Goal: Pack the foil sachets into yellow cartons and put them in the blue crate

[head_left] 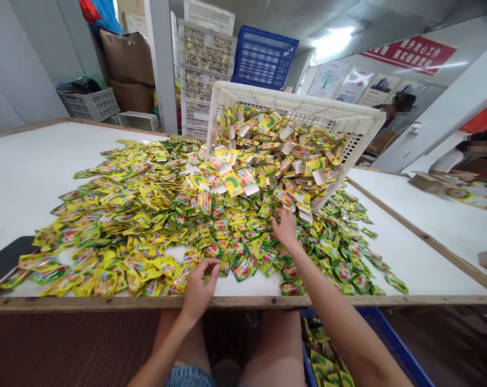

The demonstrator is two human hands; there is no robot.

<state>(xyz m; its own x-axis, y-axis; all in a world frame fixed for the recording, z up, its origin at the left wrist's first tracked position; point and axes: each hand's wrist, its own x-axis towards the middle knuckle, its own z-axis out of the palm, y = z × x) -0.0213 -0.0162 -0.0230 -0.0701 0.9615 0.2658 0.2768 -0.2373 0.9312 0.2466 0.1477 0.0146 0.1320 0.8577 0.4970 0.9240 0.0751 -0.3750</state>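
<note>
A wide heap of small yellow and green sachets (142, 204), some with red fruit pictures, covers the middle of the white table (34, 166). Beyond it a white plastic crate (295, 97) is tipped toward me, with small yellow cardboard boxes (263, 145) spilling over its lower lip. My left hand (200, 286) is curled at the table's front edge beside the sachets; whatever its fingers close on is too small to make out. Reaching farther forward, my right hand (285, 228) has its fingers apart at the lowest boxes, just above the green sachets. Nothing shows in its grasp.
Under the table at right sits a blue crate (372, 322) with yellow and green packs inside. A dark flat object (9, 260) lies at the left edge. Behind stand stacked white crates (205, 70) and a blue crate (265, 56). Other people are at the right.
</note>
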